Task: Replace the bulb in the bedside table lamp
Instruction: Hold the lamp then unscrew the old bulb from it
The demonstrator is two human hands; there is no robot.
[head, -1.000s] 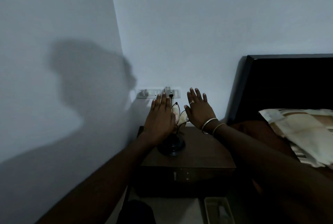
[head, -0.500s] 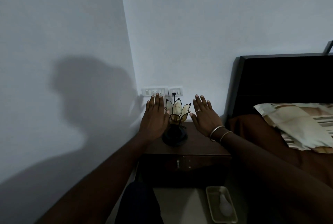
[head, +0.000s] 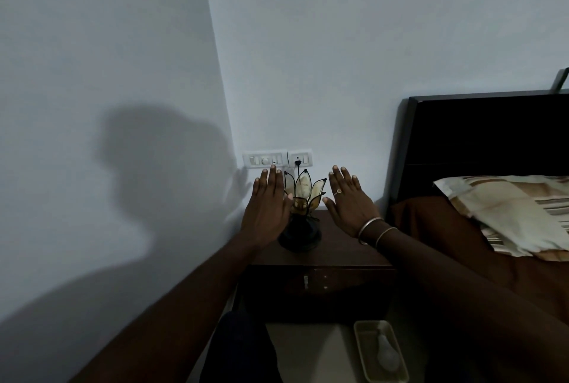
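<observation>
A small lotus-shaped lamp (head: 303, 197) with glass petals and a dark round base stands on the dark wooden bedside table (head: 338, 247). Its cord runs up to a wall socket (head: 298, 158). My left hand (head: 268, 207) is flat and open just left of the lamp, its thumb close to the petals. To the lamp's right is my right hand (head: 349, 201), also flat and open, with a ring and two bangles. Neither hand holds anything. A white bulb (head: 387, 355) lies in a shallow tray (head: 363, 348) on the floor below the table.
A switch panel (head: 264, 159) is on the wall behind the lamp. The room corner is to the left. A dark headboard (head: 480, 142) and a bed with a striped pillow (head: 517, 213) are on the right. The table has a drawer (head: 317, 281).
The view has pulled back and the lamp shows between my hands. My hands have spread a little further apart on either side of it.
</observation>
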